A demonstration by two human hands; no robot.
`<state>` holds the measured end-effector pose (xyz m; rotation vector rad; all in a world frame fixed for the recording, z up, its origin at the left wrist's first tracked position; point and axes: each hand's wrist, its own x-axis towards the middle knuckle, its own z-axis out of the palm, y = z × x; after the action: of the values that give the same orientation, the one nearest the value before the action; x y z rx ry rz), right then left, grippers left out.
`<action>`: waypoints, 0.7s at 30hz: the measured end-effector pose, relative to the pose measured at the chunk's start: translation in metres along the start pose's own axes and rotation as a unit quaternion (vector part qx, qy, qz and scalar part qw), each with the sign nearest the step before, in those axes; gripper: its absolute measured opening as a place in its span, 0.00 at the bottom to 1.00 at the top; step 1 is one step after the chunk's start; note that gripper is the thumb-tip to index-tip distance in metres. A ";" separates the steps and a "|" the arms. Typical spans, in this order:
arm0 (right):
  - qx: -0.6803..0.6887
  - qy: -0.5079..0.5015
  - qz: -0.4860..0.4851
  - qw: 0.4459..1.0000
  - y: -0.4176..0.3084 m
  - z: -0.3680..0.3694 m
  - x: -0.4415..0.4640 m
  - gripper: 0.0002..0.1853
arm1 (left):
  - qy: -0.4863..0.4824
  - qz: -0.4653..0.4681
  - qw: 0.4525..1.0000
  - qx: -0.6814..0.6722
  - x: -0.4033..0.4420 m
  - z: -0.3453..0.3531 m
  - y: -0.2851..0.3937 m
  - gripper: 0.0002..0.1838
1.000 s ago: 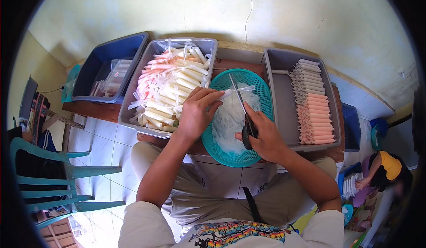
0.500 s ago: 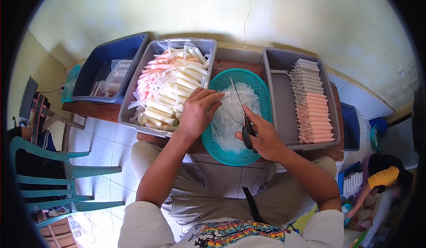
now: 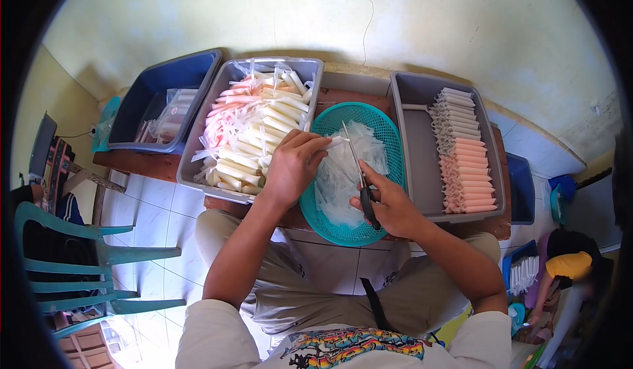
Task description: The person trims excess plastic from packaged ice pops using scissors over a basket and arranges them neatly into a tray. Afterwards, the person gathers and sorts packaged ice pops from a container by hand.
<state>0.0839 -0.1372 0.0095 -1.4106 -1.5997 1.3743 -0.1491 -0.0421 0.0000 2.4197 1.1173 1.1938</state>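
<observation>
My left hand (image 3: 295, 166) is closed, thumb and fingers pinching a whitish plastic-wrapped stick (image 3: 337, 141) whose end points right. Black-handled scissors (image 3: 366, 201) sit in my right hand (image 3: 390, 205), the blades pointing up and away and crossing at the tip of that stick. Both hands are over a teal mesh basket (image 3: 307, 213), which holds a heap of clear plastic scraps (image 3: 343, 187). To the left, a grey tub (image 3: 316, 98) is piled with pink and cream plastic-wrapped sticks (image 3: 264, 128). On the right, another grey tub (image 3: 419, 164) contains stacked white and pink sticks (image 3: 471, 171).
A dark blue tub (image 3: 142, 89) with plastic packs stands at the far left. The tubs rest on a wooden bench (image 3: 135, 163) against the wall. A green plastic chair (image 3: 69, 273) is at lower left. At lower right, a person in a yellow-sleeved top (image 3: 568, 267) bends near a container of white sticks.
The scissors have shifted slightly, their tip a little lower beside the stick's end. My left hand stays nearly still. The other person's arm at lower right has moved a little.
</observation>
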 end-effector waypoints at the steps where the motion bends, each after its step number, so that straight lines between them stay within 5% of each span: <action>1: 0.011 -0.006 0.011 1.000 -0.001 0.000 0.000 0.48 | 0.000 0.000 1.000 0.000 0.000 0.000 0.000 0.18; 11: -0.220 0.043 -0.047 0.973 0.010 0.003 0.009 0.48 | 0.030 0.001 1.000 0.008 0.003 -0.004 0.006 0.19; 21: -0.288 0.052 -0.054 0.955 0.038 0.018 0.024 0.47 | 0.086 -0.021 0.991 -0.096 0.010 -0.014 0.013 0.31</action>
<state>0.0739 -0.1236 -0.0359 -1.6490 -2.0690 0.7777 -0.1487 -0.0457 0.0208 2.1740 1.0398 1.4465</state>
